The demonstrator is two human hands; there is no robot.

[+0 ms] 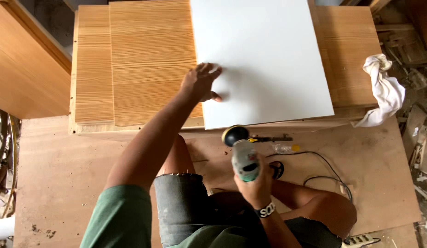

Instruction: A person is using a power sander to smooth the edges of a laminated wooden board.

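My left hand rests flat on the left edge of a large white panel, fingers spread. The white panel lies on a stack of wood-grain boards. My right hand grips a grey power tool with a black round pad at its front, held just below the near edge of the stack. A black cord runs from the tool to the right. I sit on a plywood floor sheet with my knees bent under me.
A white cloth hangs over the stack's right corner. A screwdriver and a small clear bottle lie near the tool. A power strip sits at bottom right. A wooden cabinet side stands left; scrap debris lies right.
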